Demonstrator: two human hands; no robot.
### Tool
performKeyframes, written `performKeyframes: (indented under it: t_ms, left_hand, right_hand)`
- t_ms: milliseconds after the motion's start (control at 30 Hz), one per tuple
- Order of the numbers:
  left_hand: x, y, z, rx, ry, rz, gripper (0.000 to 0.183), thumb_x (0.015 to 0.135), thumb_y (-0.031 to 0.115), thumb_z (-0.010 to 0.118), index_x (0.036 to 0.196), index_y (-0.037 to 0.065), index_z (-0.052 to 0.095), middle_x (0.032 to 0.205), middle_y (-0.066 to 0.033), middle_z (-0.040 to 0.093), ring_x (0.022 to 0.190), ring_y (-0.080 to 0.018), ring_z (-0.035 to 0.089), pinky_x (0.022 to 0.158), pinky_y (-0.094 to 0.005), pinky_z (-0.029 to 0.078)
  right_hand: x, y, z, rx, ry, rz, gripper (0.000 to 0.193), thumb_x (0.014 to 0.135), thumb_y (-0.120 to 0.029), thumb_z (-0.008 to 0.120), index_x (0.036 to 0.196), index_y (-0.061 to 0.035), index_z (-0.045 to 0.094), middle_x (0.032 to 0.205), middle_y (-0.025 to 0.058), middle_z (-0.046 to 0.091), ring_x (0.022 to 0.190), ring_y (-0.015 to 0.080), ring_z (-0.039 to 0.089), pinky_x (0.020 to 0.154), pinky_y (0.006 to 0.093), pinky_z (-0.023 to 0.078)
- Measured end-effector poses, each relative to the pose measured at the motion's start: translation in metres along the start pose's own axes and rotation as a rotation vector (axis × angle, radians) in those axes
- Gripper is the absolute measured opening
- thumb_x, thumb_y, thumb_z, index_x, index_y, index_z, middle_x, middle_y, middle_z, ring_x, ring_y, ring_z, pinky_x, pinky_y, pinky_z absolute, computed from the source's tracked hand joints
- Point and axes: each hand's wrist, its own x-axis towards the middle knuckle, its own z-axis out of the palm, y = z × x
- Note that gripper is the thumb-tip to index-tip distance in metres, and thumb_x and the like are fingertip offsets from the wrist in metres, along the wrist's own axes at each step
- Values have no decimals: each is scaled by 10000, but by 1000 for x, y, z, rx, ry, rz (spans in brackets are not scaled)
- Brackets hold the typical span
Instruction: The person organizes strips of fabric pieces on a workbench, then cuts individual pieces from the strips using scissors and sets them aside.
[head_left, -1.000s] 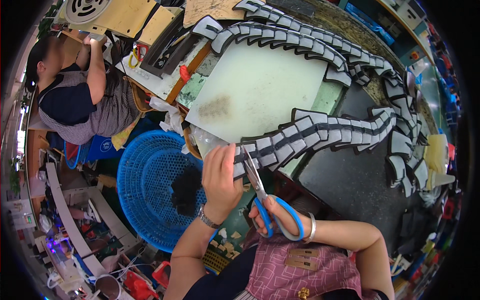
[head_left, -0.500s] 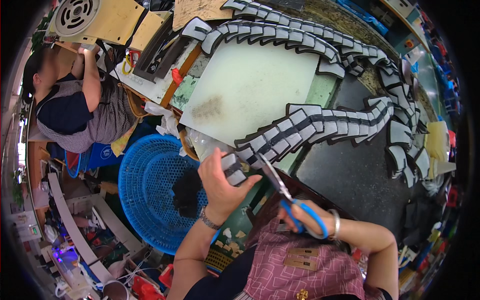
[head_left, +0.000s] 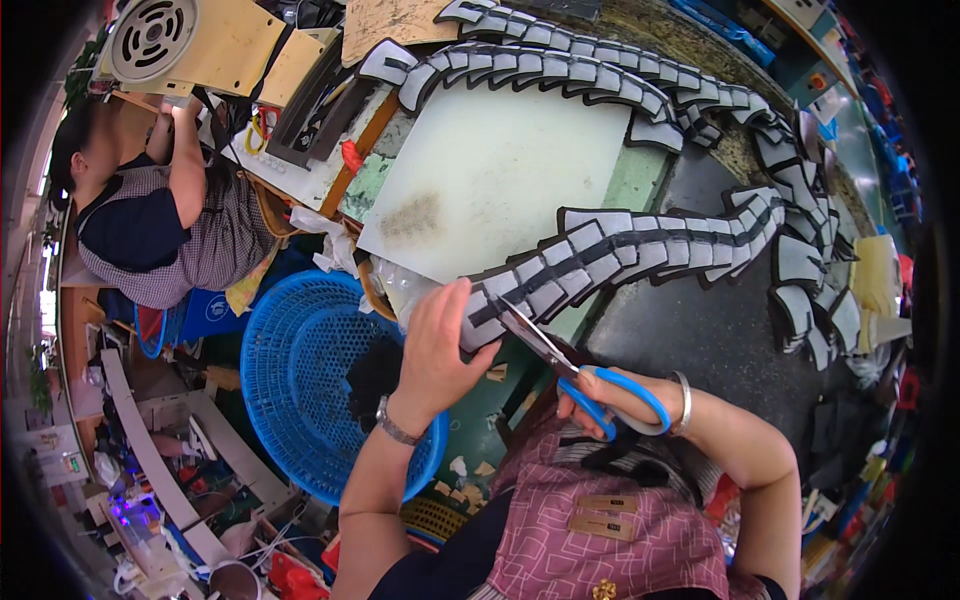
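Observation:
My left hand is closed around the near end of a long strip of grey-white pads with black edges and a black middle band. Its thumb lies along the near edge, its fingers on the far side. My right hand holds a pair of scissors by its blue handles. The blades are spread and point at the strip just right of my left fingers. Whether the blades touch the strip is hard to tell. The strip runs up and right across a white board.
Below left of the board stands a blue plastic basket with dark pieces inside. More padded strips curve along the table's far side, and some pile up at right. Another person sits at a machine on the left.
The separate pad piece is gone from my left hand, which has moved right and now grips the strip's end. The scissors have opened wider beside it.

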Motion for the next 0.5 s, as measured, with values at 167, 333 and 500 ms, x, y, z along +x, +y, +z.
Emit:
performKeyframes:
  t_ms: [167,333,500]
  left_hand:
    - [0,-11,13,252,176,282,777,604,87,772,1276,-12,396,1130,-190,531,1026,-355,527,884,-410,429]
    - [6,-4,1,83,114,149,761,607,85,770,1268,-1,404,1135,-180,530,1033,-352,521,898,-411,416]
    - [33,-2,4,-16,-15,353,843,605,57,754,1334,32,332,1215,-189,496,1109,-353,495,945,-402,408]
  right_hand:
    - [16,5,16,132,126,10,659,882,-647,354,888,-15,539,636,23,490,567,99,511,544,235,448]
    - [5,13,14,143,108,-109,607,906,-596,364,927,-12,531,658,25,487,621,99,506,582,248,447]
    - [-29,28,-6,-13,107,-61,592,936,-558,306,989,-9,522,708,28,491,679,110,497,615,253,436]
